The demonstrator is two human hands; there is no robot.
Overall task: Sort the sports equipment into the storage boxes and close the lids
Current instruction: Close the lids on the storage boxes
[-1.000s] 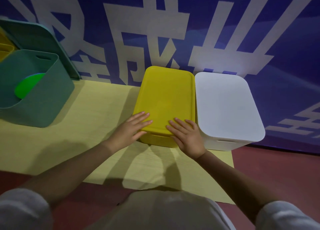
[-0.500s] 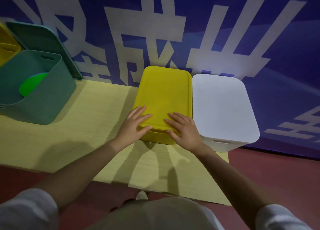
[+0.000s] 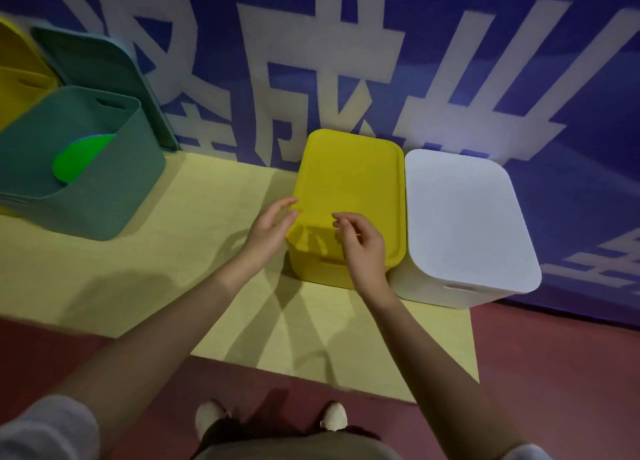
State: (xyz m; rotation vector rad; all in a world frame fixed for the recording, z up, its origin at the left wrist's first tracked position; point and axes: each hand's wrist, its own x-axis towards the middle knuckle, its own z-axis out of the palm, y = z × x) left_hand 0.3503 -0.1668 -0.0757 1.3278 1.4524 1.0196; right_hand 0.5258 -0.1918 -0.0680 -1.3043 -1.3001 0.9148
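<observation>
Fingers (image 3: 277, 210) loose above yellow lid (image 3: 349, 182)

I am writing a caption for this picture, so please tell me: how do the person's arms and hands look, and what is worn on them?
Both forearms are bare from the wrist up to near the elbow. The left hand and right hand wear no gloves, and no rings, watch or bracelet can be seen. At the bottom corners, light grey or white sleeves show on the left sleeve and right sleeve, ending around the elbows.

dim | multiple forearm shadows | wide-angle edge distortion | slight blur
</observation>
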